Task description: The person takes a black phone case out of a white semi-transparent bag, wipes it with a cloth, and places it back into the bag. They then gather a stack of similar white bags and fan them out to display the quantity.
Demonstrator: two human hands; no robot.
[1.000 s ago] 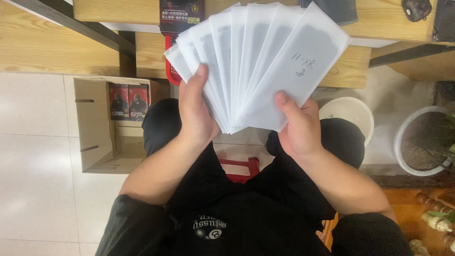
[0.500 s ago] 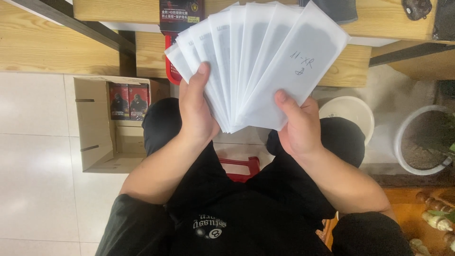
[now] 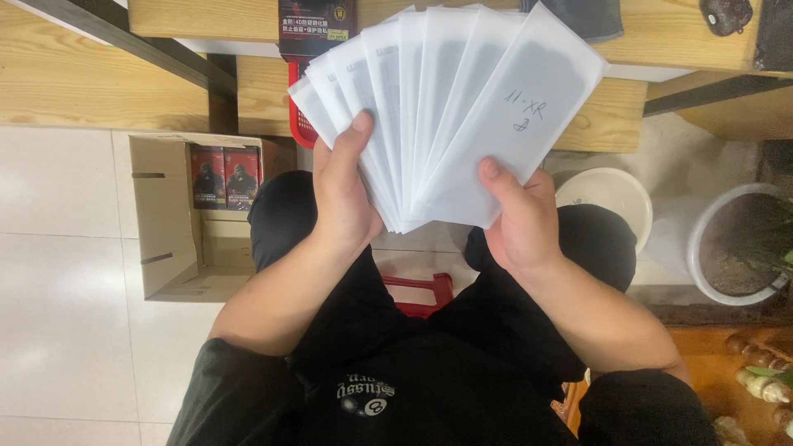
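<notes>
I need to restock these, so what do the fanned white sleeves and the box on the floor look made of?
The white sleeves look like thin matte paper: dark inserts show faintly through. The open box looks like plain brown cardboard, with folded flaps and raw edges.

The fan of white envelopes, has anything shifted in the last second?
No visible change. The left hand and right hand hold the fan of white envelopes spread as before, and the cardboard box sits where it was.

Left hand [image 3: 345, 202]: raised, thumb pressed forward (fingers hidden). Right hand [image 3: 520, 221]: raised alongside, thumb up; both forearms bare, converging.
</notes>
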